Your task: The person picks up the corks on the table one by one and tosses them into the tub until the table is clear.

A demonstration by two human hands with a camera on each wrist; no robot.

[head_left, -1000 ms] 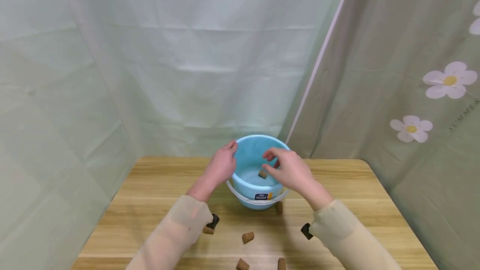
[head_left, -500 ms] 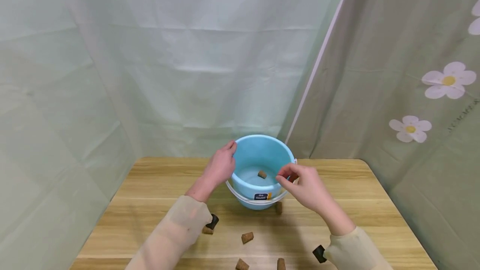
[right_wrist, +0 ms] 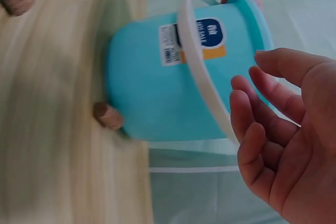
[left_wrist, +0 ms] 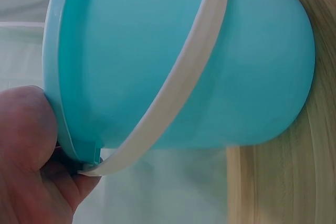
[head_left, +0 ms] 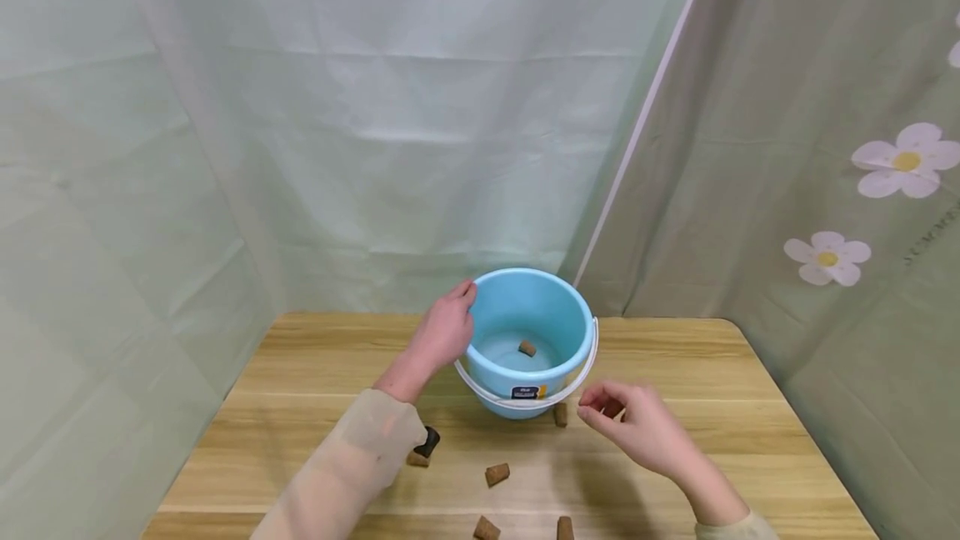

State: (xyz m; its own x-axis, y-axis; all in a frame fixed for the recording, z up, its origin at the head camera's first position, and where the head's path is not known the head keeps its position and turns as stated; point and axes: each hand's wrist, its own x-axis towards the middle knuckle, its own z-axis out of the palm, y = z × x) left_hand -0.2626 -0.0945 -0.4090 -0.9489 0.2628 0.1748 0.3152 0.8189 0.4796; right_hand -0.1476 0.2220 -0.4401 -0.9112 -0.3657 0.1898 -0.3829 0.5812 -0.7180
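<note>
A light blue bucket (head_left: 491,369) with a white handle (head_left: 592,350) stands upright on the wooden table. My left hand (head_left: 442,332) grips its rim at the left; in the left wrist view the thumb (left_wrist: 26,127) lies outside the rim, the fingers mostly hidden. One cork (head_left: 527,348) lies inside on the bucket's floor. To the right of the bucket, my right hand (head_left: 637,427) hovers over the table, fingers loosely bent and holding nothing, as the right wrist view shows. Nearest to it is a cork (head_left: 560,415) by the bucket's base.
More corks lie toward the front of the table (head_left: 712,407): a cork (head_left: 497,474) in the middle, a cork (head_left: 487,528) and another cork (head_left: 565,528) at the lower edge. One cork (head_left: 418,459) sits beside my left sleeve. A pale curtain (head_left: 420,148) hangs behind.
My right hand has moved out from over the bucket, down and to the right, toward the table. My left hand keeps its grip on the rim, and the corks have stayed put.
</note>
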